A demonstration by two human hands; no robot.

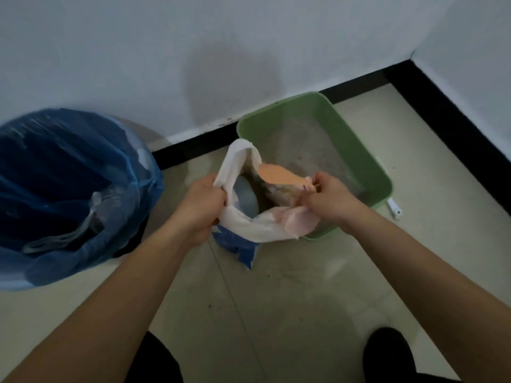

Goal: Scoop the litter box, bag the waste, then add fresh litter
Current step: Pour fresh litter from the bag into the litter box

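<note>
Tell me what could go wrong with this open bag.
The left hand and right hand grip only the floppy rim of the bag; it may tear or slip free. The bag stands at the near corner of the litter box, so a tipped pour could spill onto the floor.

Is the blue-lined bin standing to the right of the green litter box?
No, the blue-lined bin stands left of the green litter box, with the white bag between them.

floor [304, 286] pale tile | bin [69, 194] 9 o'clock | litter box [356, 145] 1 o'clock | litter bag [240, 244] centre, between them | small white piece [394, 210] 3 o'clock
</note>
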